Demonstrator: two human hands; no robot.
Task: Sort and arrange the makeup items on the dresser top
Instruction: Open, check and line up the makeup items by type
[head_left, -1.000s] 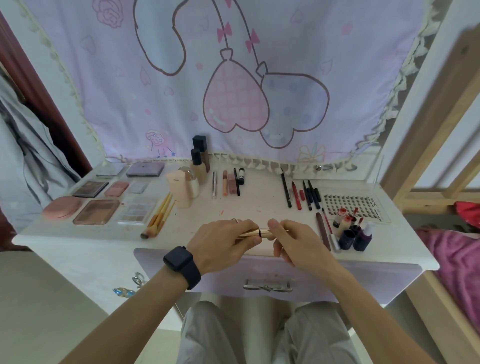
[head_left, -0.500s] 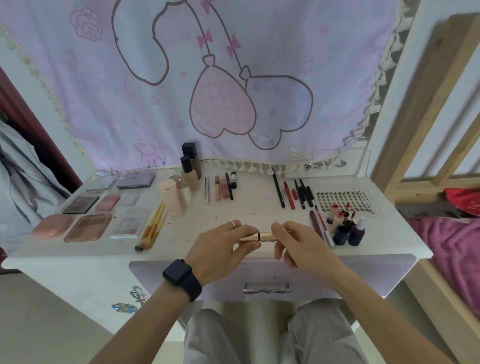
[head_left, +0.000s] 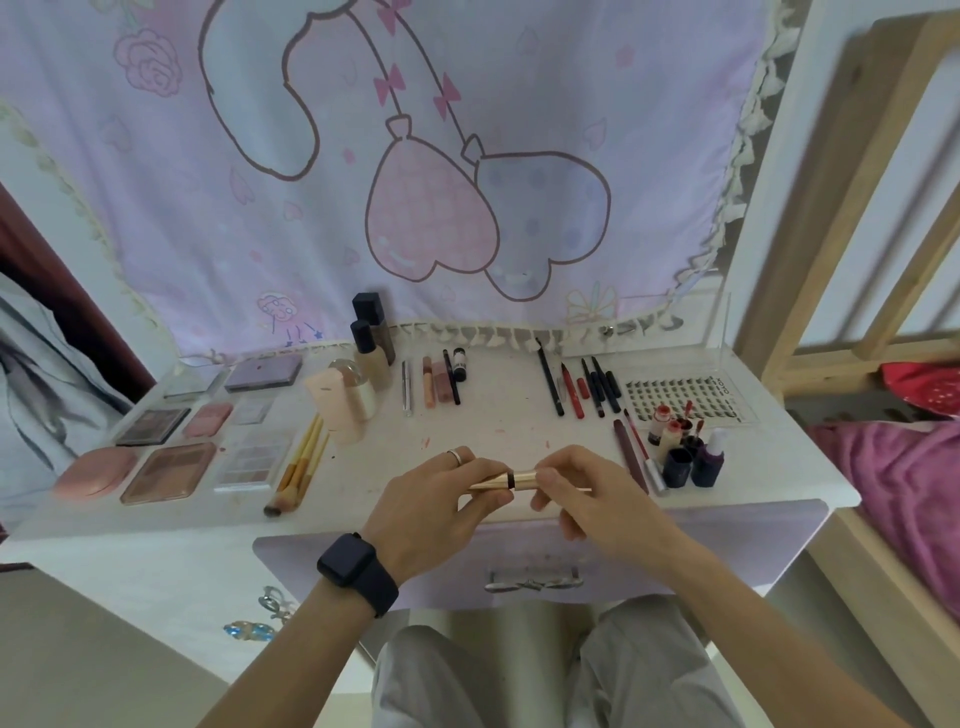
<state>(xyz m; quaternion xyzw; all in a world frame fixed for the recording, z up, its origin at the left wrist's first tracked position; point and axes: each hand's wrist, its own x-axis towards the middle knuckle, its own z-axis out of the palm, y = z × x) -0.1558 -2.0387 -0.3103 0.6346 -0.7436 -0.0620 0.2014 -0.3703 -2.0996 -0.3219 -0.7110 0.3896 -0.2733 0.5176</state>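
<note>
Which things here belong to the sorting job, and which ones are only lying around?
Part of the job:
gold tube, held by left hand and right hand
palettes
brushes
pencils
foundation bottles

Just lying about:
pink blanket
wall cloth
drawer handle

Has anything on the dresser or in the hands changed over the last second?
Hardly anything. Both hands, left and right, still pinch the gold tube by its ends above the dresser. Only the camera view tilted; the laid-out makeup stayed put.
</note>
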